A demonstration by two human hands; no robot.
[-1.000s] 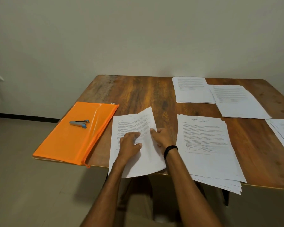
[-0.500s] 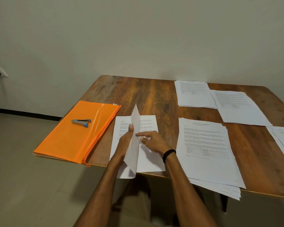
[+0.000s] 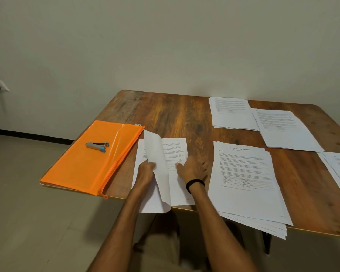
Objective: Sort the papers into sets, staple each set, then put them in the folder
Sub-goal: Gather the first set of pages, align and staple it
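At the near edge of the surface [image 3: 175, 118], beside the folder [image 3: 82, 169], the left grip [image 3: 145, 170] pinches the lifted top sheet [image 3: 157, 154] of a set [image 3: 178, 150] that the right grip [image 3: 193, 169] presses with straight fingers; overhanging that edge, the set could slip off or skew if that pressure eases.

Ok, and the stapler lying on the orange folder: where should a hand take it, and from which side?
Probably across its long grey body, coming down from above, thumb on the near flank, fingers on the far. The stapler lies flat on the orange folder, lengthwise left to right, both flanks free. The left hand is nearer but holds a sheet.
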